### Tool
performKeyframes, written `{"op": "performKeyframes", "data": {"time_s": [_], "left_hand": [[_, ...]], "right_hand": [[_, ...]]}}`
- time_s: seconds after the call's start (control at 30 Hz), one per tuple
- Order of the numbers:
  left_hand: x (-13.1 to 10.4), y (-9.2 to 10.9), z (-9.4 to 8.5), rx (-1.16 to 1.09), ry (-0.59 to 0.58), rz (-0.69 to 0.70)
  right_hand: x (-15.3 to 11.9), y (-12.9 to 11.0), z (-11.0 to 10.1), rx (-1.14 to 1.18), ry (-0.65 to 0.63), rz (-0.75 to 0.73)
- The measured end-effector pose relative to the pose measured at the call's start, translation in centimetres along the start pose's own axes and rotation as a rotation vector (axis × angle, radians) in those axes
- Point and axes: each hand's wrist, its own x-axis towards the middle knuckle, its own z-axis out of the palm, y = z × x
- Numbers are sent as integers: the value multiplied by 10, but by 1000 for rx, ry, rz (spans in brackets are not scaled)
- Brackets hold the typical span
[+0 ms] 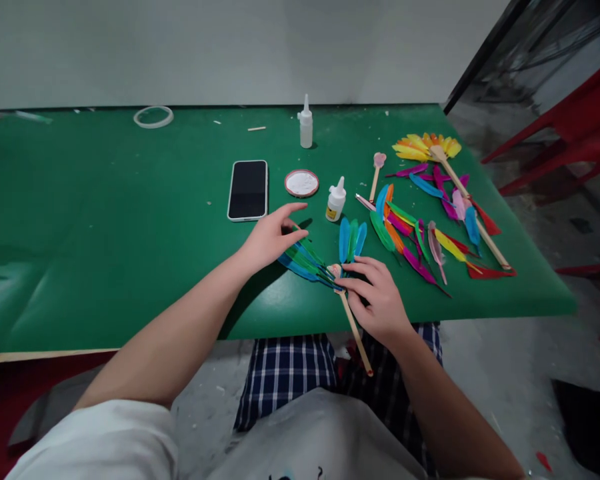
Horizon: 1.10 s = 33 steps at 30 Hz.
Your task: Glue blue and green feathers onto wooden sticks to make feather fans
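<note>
A flat wooden stick (356, 333) with a wider head lies at the front edge of the table, its handle sticking out over my lap. Blue and green feathers (307, 261) fan out to the left of its head, and another bunch of feathers (354, 239) points away from me. My right hand (375, 297) grips the head, fingertips pressing where the feather quills meet it. Just over the left fan is my left hand (270, 237), thumb and forefinger apart with nothing visible between them; whether it touches the feathers I cannot tell.
Beyond my hands stand a glue bottle with a yellow label (336, 200) and a clear bottle (306, 125). Nearby are a phone (248, 191), a round white lid (301, 183) and a tape ring (153, 118). Loose coloured feathers (405, 233) and a yellow feather fan (425, 147) lie right.
</note>
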Motion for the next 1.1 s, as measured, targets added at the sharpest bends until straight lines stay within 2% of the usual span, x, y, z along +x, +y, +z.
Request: {"op": "performKeyframes", "data": {"time_s": [0.47,0.57,0.73,0.93,1.1], "left_hand": [[2,-4,7,24,15,30],[4,-5,5,-48,33,7],[9,-7,3,-221,137,-101],[4,-4,6,-45,-23,3],[2,-1,7,53,-35,24]], "right_hand": [[0,-1,1,-7,17,5],[-1,-1,1,-8,18,1],[-1,-1,1,-2,14,-3],[-1,-2,1,-2,17,6],[-1,-2,1,-8,13,6]]}}
